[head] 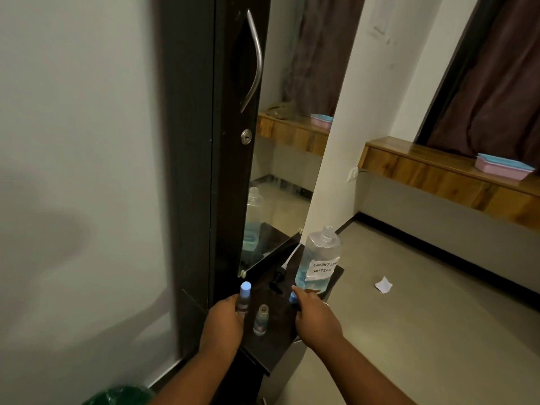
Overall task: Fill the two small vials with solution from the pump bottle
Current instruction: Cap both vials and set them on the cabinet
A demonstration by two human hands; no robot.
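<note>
On the dark shelf (333, 276) beside the mirror (280, 159), the large bottle (319, 258) of blue solution stands open at the far right corner, its pump head (279, 276) lying detached just to its left. A handwritten label faces the camera.

Left hand (226, 318): fingers curled round the capped vial (244, 296) near the left edge of the shelf; the blue cap stands clear above the fingers.

Right hand (314, 312): fingertips closed on a loose blue cap (293, 297) near the right edge, just in front of the bottle base.

Between the hands, the open vial (261, 319) stands upright and uncapped near the front edge, touched by neither hand. Its fill level cannot be read from this view.

Judged step: capping. The loose cap most likely belongs on the open vial.

Procedure for a clean result:
1. Steady the open vial at its base before the cap comes near; it is light and narrow and is likely to tip easily.
2. Bring the cap down square to the neck, then turn it. A tilted start may cross the thread.
3. Keep the wrist clear of the large bottle, which stands open and could spill if knocked.
4. Set both vials back from the front edge when done.
</note>
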